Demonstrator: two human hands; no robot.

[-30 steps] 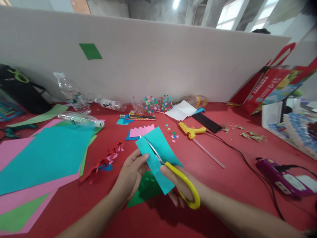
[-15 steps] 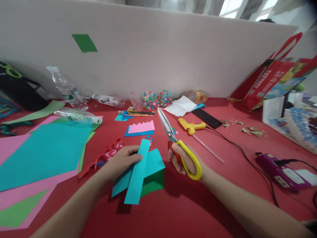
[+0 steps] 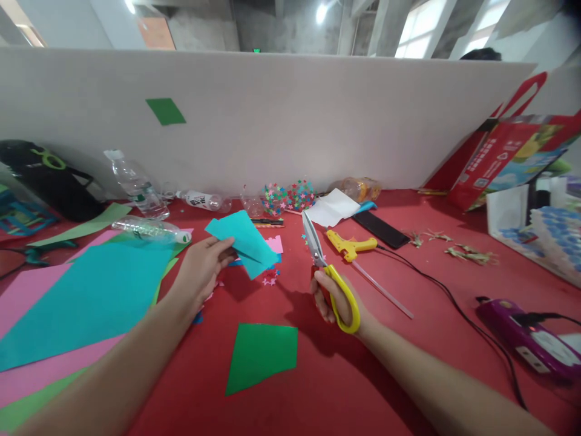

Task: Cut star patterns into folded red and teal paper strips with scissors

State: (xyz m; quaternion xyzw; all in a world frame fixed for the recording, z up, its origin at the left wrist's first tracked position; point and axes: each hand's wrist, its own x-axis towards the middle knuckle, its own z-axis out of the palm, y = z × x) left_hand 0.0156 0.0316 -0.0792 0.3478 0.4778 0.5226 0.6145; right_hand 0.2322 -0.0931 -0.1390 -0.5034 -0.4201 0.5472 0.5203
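Note:
Pinched in my left hand (image 3: 204, 266) are pieces of turquoise paper (image 3: 245, 239), raised over the table left of centre. My right hand (image 3: 333, 300) grips a pair of scissors (image 3: 342, 297) by its yellow and red handles, blades pointing up and away and closed together. On the red table in front of me lies a green paper piece (image 3: 263, 354), touched by neither hand. Small star cutouts (image 3: 271, 277) and a pink paper strip (image 3: 275, 244) are just beyond the turquoise paper, which partly hides them.
Large coloured sheets (image 3: 95, 290) cover the left side. A yellow glue gun (image 3: 349, 243), its cord and a black phone (image 3: 380, 229) lie to the right, with a purple power strip (image 3: 529, 339) nearer. Plastic bottles (image 3: 140, 188) and a star-covered bottle (image 3: 290, 197) line the white partition (image 3: 272, 121).
My left hand has lifted the turquoise pieces up and away, uncovering the green paper on the table. The scissors stay in my right hand. The view has tilted up slightly.

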